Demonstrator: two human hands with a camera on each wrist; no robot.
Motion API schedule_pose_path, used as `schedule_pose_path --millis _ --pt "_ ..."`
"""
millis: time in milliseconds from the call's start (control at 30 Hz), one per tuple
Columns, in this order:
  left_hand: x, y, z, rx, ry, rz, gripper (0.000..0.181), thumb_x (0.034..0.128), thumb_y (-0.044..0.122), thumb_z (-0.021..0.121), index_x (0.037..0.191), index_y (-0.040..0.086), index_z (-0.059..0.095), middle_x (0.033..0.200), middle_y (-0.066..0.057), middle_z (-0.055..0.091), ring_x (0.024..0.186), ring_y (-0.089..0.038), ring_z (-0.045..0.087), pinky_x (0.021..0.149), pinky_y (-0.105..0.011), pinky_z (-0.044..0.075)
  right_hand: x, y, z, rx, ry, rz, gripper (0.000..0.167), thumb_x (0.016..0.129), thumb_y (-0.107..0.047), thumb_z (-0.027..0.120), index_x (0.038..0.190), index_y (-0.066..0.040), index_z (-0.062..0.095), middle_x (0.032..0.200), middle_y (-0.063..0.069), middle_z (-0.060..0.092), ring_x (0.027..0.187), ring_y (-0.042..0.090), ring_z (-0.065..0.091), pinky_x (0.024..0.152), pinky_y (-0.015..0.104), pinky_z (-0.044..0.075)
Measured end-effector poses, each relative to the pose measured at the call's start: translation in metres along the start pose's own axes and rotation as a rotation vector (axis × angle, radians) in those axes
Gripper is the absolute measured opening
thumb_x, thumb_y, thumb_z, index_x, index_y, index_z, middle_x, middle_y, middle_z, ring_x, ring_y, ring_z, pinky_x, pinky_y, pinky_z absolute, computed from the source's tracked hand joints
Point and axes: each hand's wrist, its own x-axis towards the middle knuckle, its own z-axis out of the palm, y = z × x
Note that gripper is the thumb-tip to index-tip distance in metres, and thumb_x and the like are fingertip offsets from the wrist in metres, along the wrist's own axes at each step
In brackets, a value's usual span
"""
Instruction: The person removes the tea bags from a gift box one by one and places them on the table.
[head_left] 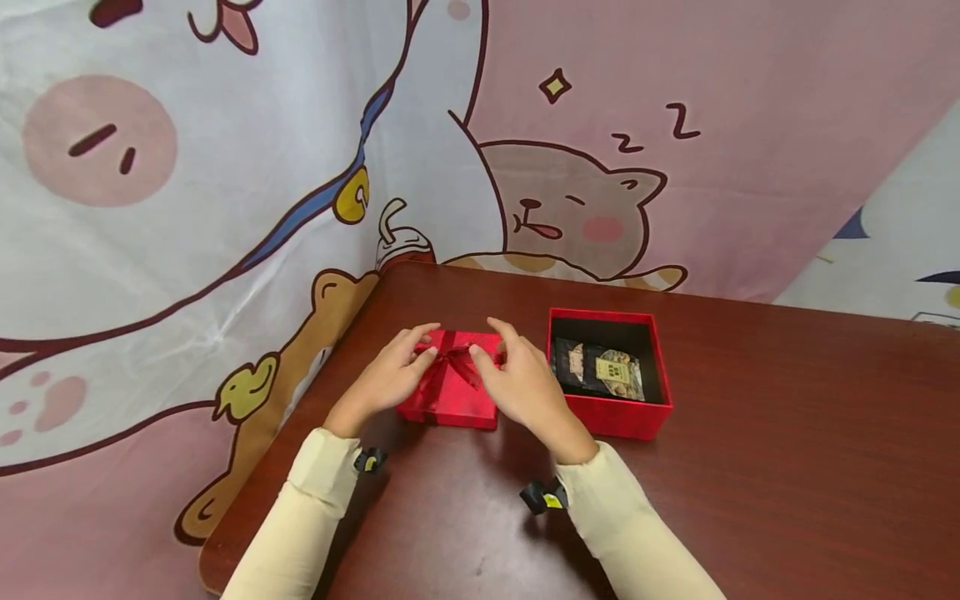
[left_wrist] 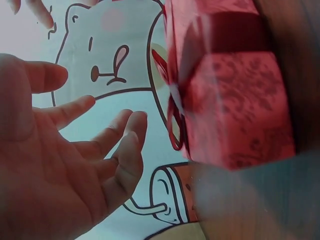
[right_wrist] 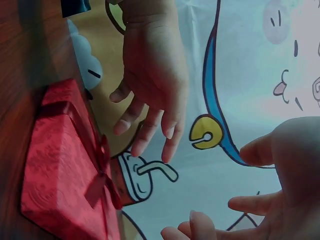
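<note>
A red gift box lid [head_left: 472, 404] with a patterned surface lies on the table, a dark red ribbon bow [head_left: 448, 360] tied on top. Above its left side hovers my left hand [head_left: 386, 375], fingers loosely bent and holding nothing. My right hand [head_left: 525, 379] is over the lid's right side, with thumb and fingers spread. Both wrist views show a gap between the hands and the lid [left_wrist: 240, 105]. To the right stands an open red box [head_left: 622, 419] with a black inside, holding dark packets [head_left: 592, 371] with a pale yellow label.
The brown wooden table [head_left: 787, 442] extends right and toward me. A cartoon-printed cloth [head_left: 712, 208] hangs along its back and left edges. Black straps with small devices [head_left: 543, 497] are on both wrists, below cream sleeves [head_left: 622, 508].
</note>
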Motion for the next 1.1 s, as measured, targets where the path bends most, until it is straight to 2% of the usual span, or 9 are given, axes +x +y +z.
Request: schedule_pose_path --millis 100,367,633,867,967,1100 --pt "0.003 0.006 0.002 0.001 -0.011 0.013 0.047 0.1013 0.022 0.052 0.147 0.013 0.045 0.128 -0.016 0.055 0.113 -0.031 0.058 0.1 -0.049 0.045 -0.002 0.002 -0.009 0.026 0.011 -0.011 0.057 0.097 -0.04 0.058 0.148 -0.02 0.045 0.114 0.011 0.065 0.097 0.023 0.064 0.082 0.046 0.052" --pt "0.01 0.02 0.007 -0.003 -0.053 0.027 0.049 0.1009 0.022 0.053 0.148 0.013 0.043 0.131 -0.018 0.053 0.117 -0.032 0.056 0.102 -0.049 0.043 -0.005 0.008 -0.029 0.054 0.028 -0.001 0.055 0.098 -0.042 0.055 0.148 -0.022 0.046 0.121 0.012 0.066 0.1 0.022 0.067 0.086 0.048 0.051" --pt "0.016 0.035 0.018 -0.007 -0.06 0.058 0.048 0.1008 0.022 0.054 0.147 0.015 0.045 0.13 -0.017 0.055 0.107 -0.029 0.057 0.095 -0.047 0.046 -0.011 0.016 -0.05 0.056 0.061 0.013 0.053 0.099 -0.041 0.054 0.148 -0.022 0.045 0.114 0.006 0.068 0.085 0.019 0.067 0.08 0.043 0.052" --pt "0.021 0.047 0.029 -0.025 -0.086 0.042 0.048 0.101 0.023 0.053 0.148 0.019 0.044 0.133 -0.015 0.053 0.111 -0.028 0.059 0.097 -0.047 0.045 -0.014 0.029 -0.067 0.052 0.078 0.017 0.053 0.101 -0.04 0.052 0.149 -0.021 0.043 0.111 0.004 0.068 0.077 0.017 0.066 0.076 0.04 0.051" --pt "0.023 0.052 0.033 -0.016 -0.095 0.046 0.049 0.101 0.024 0.053 0.149 0.019 0.043 0.134 -0.013 0.053 0.112 -0.029 0.058 0.098 -0.047 0.045 -0.015 0.035 -0.073 0.03 0.099 0.025 0.053 0.101 -0.041 0.051 0.149 -0.022 0.044 0.111 0.003 0.068 0.078 0.018 0.063 0.073 0.039 0.048" --pt "0.027 0.059 0.04 0.003 -0.101 0.045 0.05 0.1013 0.028 0.052 0.15 0.022 0.042 0.135 -0.009 0.053 0.115 -0.028 0.059 0.099 -0.048 0.045 -0.017 0.042 -0.08 0.025 0.102 0.046 0.054 0.101 -0.044 0.049 0.15 -0.023 0.043 0.113 0.004 0.068 0.082 0.019 0.066 0.076 0.041 0.048"
